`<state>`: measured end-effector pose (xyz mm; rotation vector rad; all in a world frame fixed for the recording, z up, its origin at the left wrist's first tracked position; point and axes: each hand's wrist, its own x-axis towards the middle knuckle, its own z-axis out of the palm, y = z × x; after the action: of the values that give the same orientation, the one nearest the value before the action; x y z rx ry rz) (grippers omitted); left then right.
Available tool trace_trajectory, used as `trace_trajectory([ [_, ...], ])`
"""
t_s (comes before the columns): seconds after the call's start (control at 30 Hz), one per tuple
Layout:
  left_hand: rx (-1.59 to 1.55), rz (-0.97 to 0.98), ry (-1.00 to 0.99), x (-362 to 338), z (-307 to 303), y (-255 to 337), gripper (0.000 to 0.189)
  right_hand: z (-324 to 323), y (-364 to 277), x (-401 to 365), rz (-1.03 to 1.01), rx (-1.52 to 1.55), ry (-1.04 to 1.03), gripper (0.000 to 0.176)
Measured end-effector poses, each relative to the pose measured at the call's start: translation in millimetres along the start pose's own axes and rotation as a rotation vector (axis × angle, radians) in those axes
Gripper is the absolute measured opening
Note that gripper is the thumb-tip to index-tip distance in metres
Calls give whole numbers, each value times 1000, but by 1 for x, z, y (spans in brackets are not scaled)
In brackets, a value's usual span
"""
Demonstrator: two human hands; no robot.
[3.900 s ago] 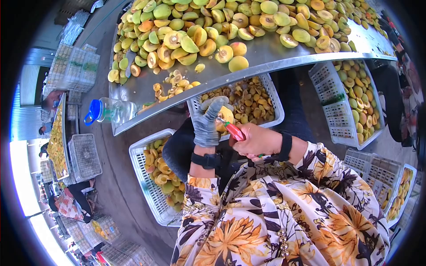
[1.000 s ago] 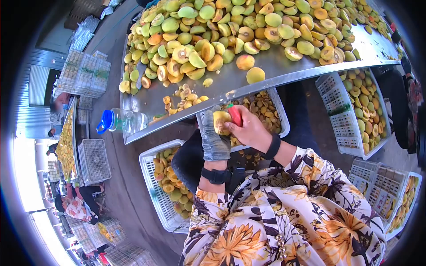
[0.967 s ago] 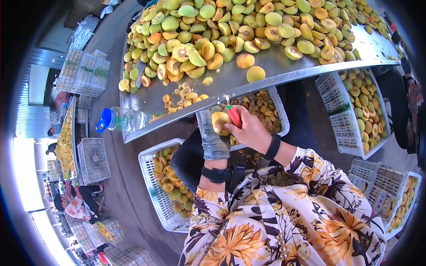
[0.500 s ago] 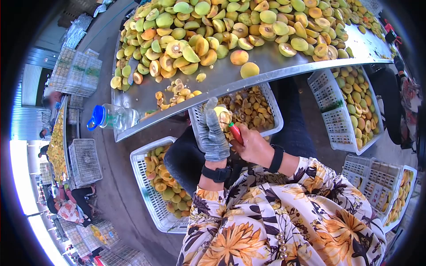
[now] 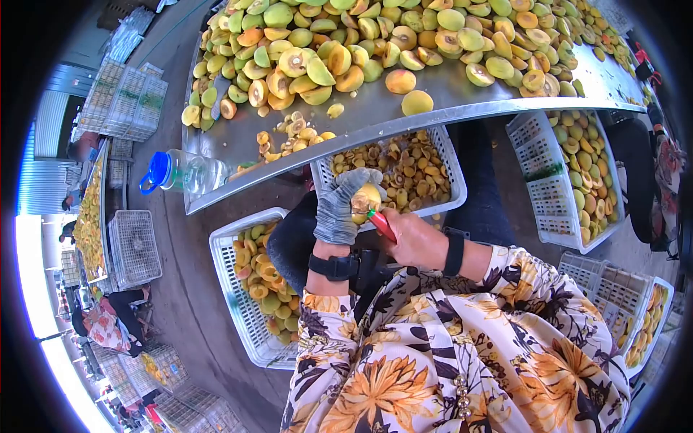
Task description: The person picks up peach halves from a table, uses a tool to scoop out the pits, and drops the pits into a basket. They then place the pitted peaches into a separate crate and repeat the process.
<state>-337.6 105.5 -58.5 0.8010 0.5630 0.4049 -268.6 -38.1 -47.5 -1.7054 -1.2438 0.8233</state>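
My left hand (image 5: 338, 206), in a grey striped glove, is curled around a yellow peach half (image 5: 366, 198) with its cut side partly showing. My bare right hand (image 5: 417, 240) grips a red-handled tool (image 5: 382, 225) with a green collar. The tool's tip meets the fruit, and its working end is hidden there. Both hands are close together above my lap, at the near rim of a white crate (image 5: 456, 177) of small brownish-yellow pieces under the table edge.
Halved peaches (image 5: 317, 68) are heaped on the metal table (image 5: 462, 97), with small scraps (image 5: 292, 141) near its edge. A blue-capped bottle (image 5: 184, 172) lies at the left corner. Crates of fruit stand left (image 5: 249, 328) and right (image 5: 538, 166). Another person (image 5: 112, 321) sits far left.
My left fingers, upright before, now bend over the peach half. Both hands have shifted slightly, and the tool stays against the fruit. The whole view has tilted a little.
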Motion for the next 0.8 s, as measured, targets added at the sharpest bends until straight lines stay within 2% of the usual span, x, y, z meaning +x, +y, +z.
trace_trajectory([
  [0.03,58,84,41,-1,1,-2,26,-1,-2,1,8,25,-10,23],
  [0.17,54,53,41,-5,-6,2,26,-8,-2,2,15,5,-72,26],
  [0.23,102,-107,-165,-2,-11,13,25,-8,6,3,-58,-126,-137,27],
  [0.3,104,-100,-202,-1,-14,15,25,-12,-4,6,-56,-113,-143,27],
  [0.37,68,-88,-118,-5,-11,16,24,-15,-11,9,127,51,-256,22],
  [0.4,30,-54,-103,-8,-8,13,27,-16,-15,9,128,56,-260,22],
  [0.47,-39,-36,-100,-10,-7,5,30,-18,-20,9,393,431,-491,14],
  [0.5,-111,-14,-104,-11,-5,2,32,-17,-21,9,396,432,-494,14],
  [0.57,-124,-41,-87,-8,-2,-1,35,-15,-22,10,571,838,-590,8],
  [0.6,-117,-4,-61,-5,0,-2,36,-15,-19,9,573,837,-598,8],
  [0.67,-110,23,-15,-5,5,1,36,-18,-8,12,529,1216,-698,10],
  [0.7,-109,30,-15,-2,7,0,36,-19,-4,15,524,1211,-703,10],
  [0.77,-43,203,102,8,5,-8,32,-18,5,18,605,1389,-729,14],
  [0.8,3,250,175,18,-3,-14,29,-16,9,18,584,1431,-725,16],
])
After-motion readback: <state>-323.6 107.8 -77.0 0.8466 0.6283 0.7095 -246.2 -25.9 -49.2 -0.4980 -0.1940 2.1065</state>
